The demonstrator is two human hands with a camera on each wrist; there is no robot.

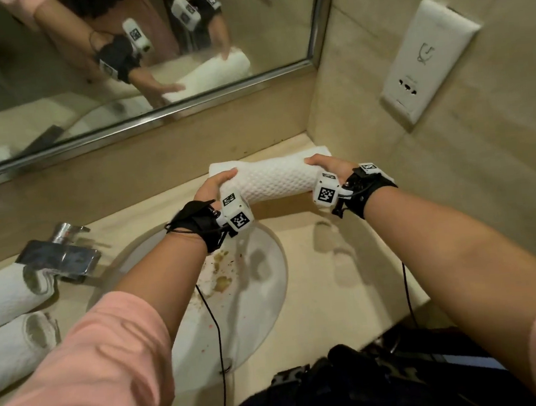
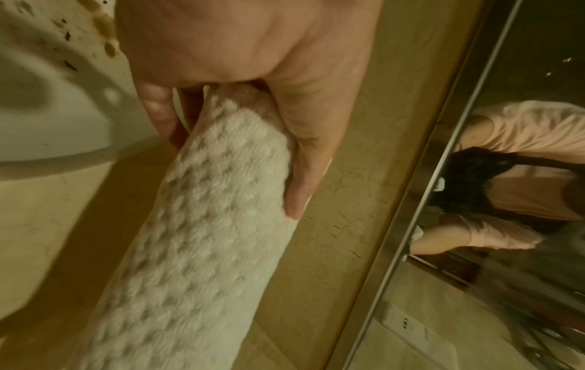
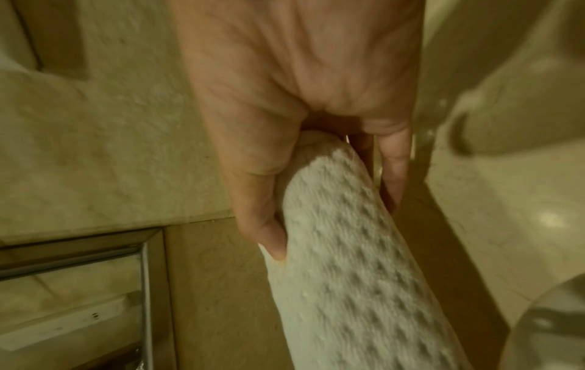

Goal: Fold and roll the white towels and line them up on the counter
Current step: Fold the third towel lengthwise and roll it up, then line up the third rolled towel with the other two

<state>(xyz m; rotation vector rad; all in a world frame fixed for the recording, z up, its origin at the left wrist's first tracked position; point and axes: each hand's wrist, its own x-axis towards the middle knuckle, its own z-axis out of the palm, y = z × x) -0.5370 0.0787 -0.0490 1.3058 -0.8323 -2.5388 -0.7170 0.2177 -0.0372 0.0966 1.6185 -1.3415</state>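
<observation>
- Left hand point(image 1: 214, 188) grips the left end of the rolled white waffle-weave towel point(image 1: 274, 182), thumb and fingers curled round it; the left wrist view shows the same grasp point(image 2: 253, 100).
- Right hand point(image 1: 329, 166) clasps the right end likewise, thumb on the mirror side.
- Roll's long axis runs left-right between the hands, roughly parallel to the chrome-framed wall mirror point(image 1: 151, 115), over the beige stone counter point(image 1: 334, 278) right of the round white basin point(image 1: 268, 285).
- Contact with counter: cannot tell.
- Two finished white towel rolls point(image 1: 2, 303) lie left of the basin, beside the chrome faucet point(image 1: 63, 254).
- Judgement: the roll must travel leftward, so the left hand leads.
</observation>
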